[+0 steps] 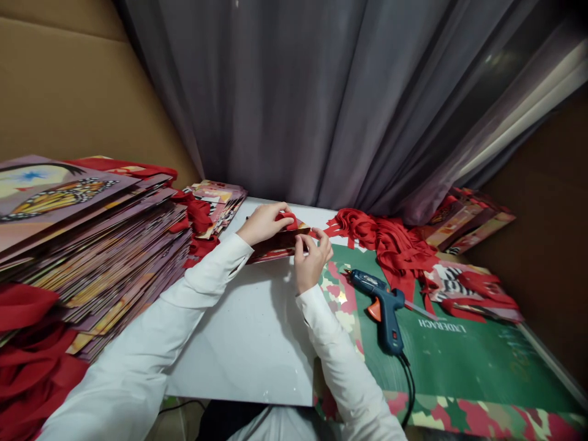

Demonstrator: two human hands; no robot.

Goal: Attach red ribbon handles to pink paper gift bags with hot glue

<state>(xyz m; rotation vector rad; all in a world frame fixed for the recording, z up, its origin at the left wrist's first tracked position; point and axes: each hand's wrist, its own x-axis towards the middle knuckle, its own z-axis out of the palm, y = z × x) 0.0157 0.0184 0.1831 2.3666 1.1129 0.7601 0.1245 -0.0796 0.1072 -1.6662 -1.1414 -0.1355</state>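
Note:
A printed paper bag with a dark inside lies tilted over the white table between my hands. My left hand is closed, thumb and fingers pinching a red ribbon at the bag's upper edge. At the bag's right end, my right hand is bent with its fingertips at the edge, seeming to pinch it; the exact contact is too small to make out. To the right of this hand, a blue glue gun with an orange trigger lies on its side on a green printed sheet.
Tall stacks of printed bags with red ribbons fill the left side. A pile of cut red ribbons lies at the back right, beside more bags. A grey curtain hangs behind the white table.

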